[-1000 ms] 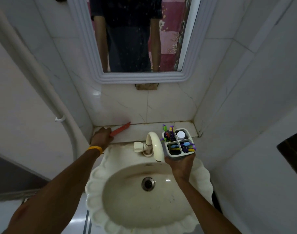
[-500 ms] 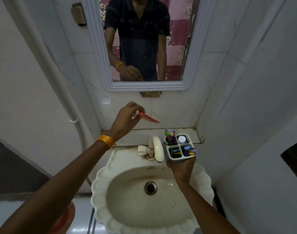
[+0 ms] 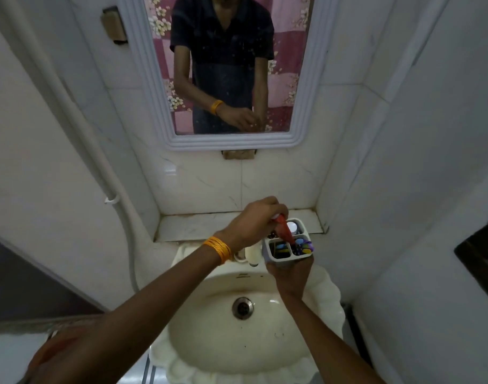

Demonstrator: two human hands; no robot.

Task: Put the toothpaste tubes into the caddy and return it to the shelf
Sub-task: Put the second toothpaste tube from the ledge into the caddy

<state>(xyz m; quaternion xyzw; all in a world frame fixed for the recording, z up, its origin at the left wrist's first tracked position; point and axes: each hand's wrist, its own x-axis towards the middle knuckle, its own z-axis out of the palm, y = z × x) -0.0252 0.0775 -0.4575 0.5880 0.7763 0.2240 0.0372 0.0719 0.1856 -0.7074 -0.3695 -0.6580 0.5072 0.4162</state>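
My right hand (image 3: 290,273) holds a white four-compartment caddy (image 3: 276,259) from below, above the back of the basin. Several colourful toothbrushes stand in its compartments, and a white cap shows in the far right one. My left hand (image 3: 253,220), with an orange bangle at the wrist, grips a red toothpaste tube (image 3: 285,230) by its upper end. The tube points down into the caddy, its lower end at the middle dividers. My left hand hides the caddy's far left compartment.
A marble shelf (image 3: 204,225) runs along the wall behind the cream scalloped basin (image 3: 237,328). A white tap (image 3: 252,253) sits left of the caddy. A mirror (image 3: 231,65) hangs above. A white pipe runs down the left wall.
My left hand lifted the red tube off the shelf at the left and carried it right, tipping it down into the caddy. The caddy stayed in my right hand.
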